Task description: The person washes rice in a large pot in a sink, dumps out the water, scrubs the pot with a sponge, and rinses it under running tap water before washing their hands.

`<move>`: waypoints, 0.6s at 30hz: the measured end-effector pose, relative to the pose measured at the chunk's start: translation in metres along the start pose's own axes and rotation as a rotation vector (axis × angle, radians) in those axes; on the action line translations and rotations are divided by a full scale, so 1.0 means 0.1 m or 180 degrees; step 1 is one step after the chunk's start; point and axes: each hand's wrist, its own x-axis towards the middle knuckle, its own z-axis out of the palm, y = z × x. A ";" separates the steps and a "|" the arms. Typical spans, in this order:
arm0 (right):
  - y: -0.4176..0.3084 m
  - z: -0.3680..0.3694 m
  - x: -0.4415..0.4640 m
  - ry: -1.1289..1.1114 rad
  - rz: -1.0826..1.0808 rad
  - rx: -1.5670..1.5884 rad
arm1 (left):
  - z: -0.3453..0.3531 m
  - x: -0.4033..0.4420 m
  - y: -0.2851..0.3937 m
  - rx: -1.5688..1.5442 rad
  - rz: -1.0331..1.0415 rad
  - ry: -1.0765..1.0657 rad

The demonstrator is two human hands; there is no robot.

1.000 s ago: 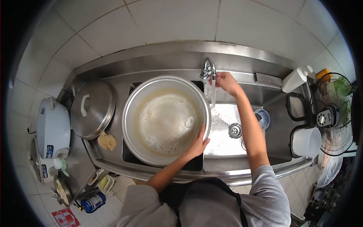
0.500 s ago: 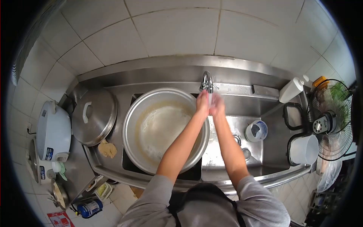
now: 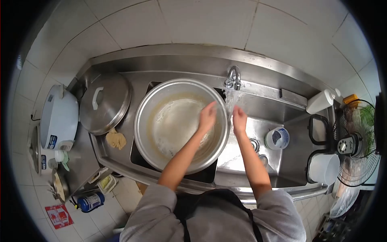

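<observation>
My left hand (image 3: 208,117) hovers above the right part of a big round metal pot (image 3: 140,133), which has cloudy liquid (image 3: 177,121) in it. Over the sink basin (image 3: 266,109), just right of the pot's rim, is my right hand (image 3: 240,120). The two hands are apart, one on each side of a water stream (image 3: 231,99) falling from the chrome faucet (image 3: 234,76). Nothing shows in either hand. Motion smears the fingers of both, so I cannot make out how far they are bent.
A large metal lid (image 3: 107,109) and a tan cloth-like lump (image 3: 115,139) lie left of the pot. In the basin sits a white tub (image 3: 277,138). Rightward are a white bottle (image 3: 320,101), a white container (image 3: 324,168) and a fan (image 3: 354,143). A rice cooker (image 3: 59,117) stands far left.
My hands have come away from under the faucet, toward me, and separated. The left is now over the pot, the right over the basin. The camera view has shifted somewhat.
</observation>
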 end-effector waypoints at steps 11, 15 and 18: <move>0.14 0.14 -0.37 0.0357 0.0199 -0.0748 | -2.66 -1.65 -1.05 0.1473 -0.1344 0.1710; 0.02 0.17 -0.41 0.0500 0.0217 -0.0415 | -2.83 -1.65 -0.45 -0.0191 -0.1489 0.1704; -0.31 -0.01 -0.61 0.0273 0.0713 -0.0418 | -2.89 -1.54 0.41 -0.0497 -0.0531 0.1091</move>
